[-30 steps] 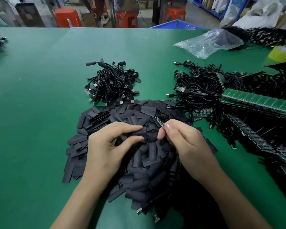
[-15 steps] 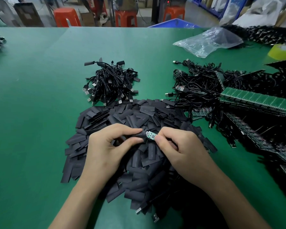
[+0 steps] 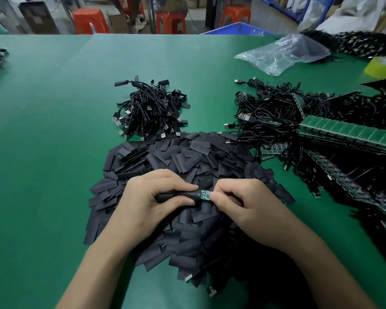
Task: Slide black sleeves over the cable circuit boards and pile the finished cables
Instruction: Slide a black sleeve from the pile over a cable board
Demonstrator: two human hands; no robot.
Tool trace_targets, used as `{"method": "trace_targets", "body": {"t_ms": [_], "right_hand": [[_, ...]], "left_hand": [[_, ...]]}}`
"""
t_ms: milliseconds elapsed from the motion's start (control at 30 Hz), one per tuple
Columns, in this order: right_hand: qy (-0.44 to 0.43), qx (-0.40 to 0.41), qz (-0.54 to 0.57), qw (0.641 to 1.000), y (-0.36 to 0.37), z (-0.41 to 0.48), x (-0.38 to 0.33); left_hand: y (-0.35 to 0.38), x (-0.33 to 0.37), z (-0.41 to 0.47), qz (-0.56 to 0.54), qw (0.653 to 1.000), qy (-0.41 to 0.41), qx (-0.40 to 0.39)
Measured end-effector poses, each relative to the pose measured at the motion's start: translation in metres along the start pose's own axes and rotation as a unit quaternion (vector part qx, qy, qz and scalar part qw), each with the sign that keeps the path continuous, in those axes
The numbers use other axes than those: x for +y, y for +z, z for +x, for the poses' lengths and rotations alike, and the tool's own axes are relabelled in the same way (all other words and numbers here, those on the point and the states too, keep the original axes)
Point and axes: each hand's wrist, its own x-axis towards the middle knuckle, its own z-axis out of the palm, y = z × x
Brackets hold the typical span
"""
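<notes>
A: Your circuit board (image 3: 205, 194) lies crosswise in front of you, long axis running left to right. Only its green right end shows. The rest sits inside the black sleeve (image 3: 183, 195).

B: So the sleeve's mouth faces your right. Your left hand (image 3: 152, 201) is curled round the sleeve, thumb on the near side and fingers on the far side. Your right hand (image 3: 243, 208) pinches the board's bare end between thumb and fingertip.

A: The move runs along that one line, I'd judge: sleeve toward your right, or board toward your left, kept straight so the edge doesn't snag.

B: Both hands are over the heap of loose sleeves (image 3: 187, 157). Your pile of finished cables (image 3: 149, 110) lies beyond it, a little to your left, so your left hand is the nearer one for the drop. The tangle of bare cables (image 3: 267, 117) is off to your right.
</notes>
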Motion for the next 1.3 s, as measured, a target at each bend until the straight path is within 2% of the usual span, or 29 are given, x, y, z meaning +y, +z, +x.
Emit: {"method": "trace_targets", "body": {"t_ms": [133, 500, 733, 967, 1300], "right_hand": [[0.001, -0.005, 0.011, 1.0, -0.0012, 0.0002, 0.0017], [-0.01, -0.009, 0.022, 1.0, -0.0006, -0.0007, 0.0022], [-0.012, -0.009, -0.023, 1.0, 0.0, 0.0002, 0.0019], [-0.028, 0.0, -0.019, 0.999, 0.0021, 0.0002, 0.0037], [-0.035, -0.004, -0.015, 0.999, 0.0017, 0.0005, 0.0068]], "left_hand": [[0.0, -0.0011, 0.0, -0.006, 1.0, -0.005, -0.008], [0.0028, -0.0013, -0.0003, -0.021, 0.998, -0.043, 0.03], [0.0006, -0.0032, -0.0003, -0.011, 1.0, -0.014, -0.009], [0.0016, -0.0008, -0.0001, 0.007, 0.999, -0.018, 0.032], [0.0025, -0.0017, -0.0007, 0.027, 0.999, 0.008, 0.016]]}}
